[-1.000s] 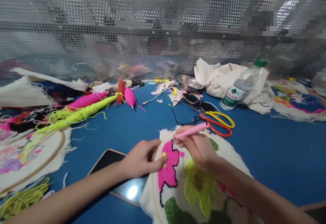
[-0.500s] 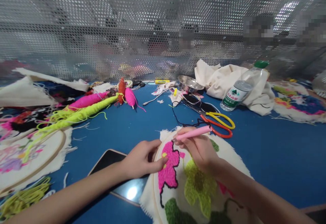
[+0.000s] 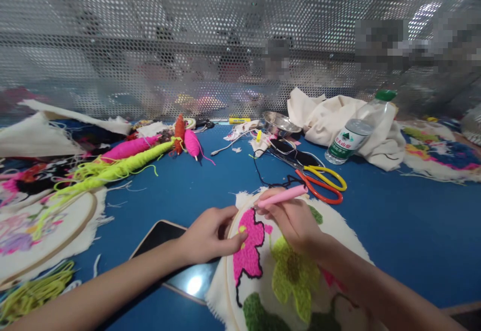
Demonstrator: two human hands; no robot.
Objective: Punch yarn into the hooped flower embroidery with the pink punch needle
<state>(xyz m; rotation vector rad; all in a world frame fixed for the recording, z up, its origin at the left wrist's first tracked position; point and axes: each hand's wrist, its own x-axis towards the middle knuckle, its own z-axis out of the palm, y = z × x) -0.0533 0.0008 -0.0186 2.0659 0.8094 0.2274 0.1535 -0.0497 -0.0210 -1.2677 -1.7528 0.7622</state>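
A pink punch needle (image 3: 283,196) is pinched in my right hand (image 3: 295,220), its tip at the upper edge of a pink flower (image 3: 250,245) partly outlined in black yarn. The flower is worked on white cloth stretched in an embroidery hoop (image 3: 227,286). My left hand (image 3: 212,235) grips the hoop's left rim, thumb on the pink flower and fingers hidden behind the rim. A yellow-green flower (image 3: 295,276) and dark green leaves (image 3: 259,311) fill more of the cloth. Black yarn (image 3: 276,182) lies on the table just beyond the hoop.
Scissors (image 3: 326,183) with red and yellow handles lie beyond my right hand, near a water bottle (image 3: 347,138) and crumpled cloth (image 3: 319,115). A phone (image 3: 165,235) lies partly under the hoop. Yarn bundles (image 3: 124,165) and another hoop (image 3: 88,210) occupy the left. A perforated metal screen (image 3: 225,45) stands behind.
My right hand has shifted the punch needle very slightly left and down along the pink flower's upper edge. My left hand and the hoop hold their place.
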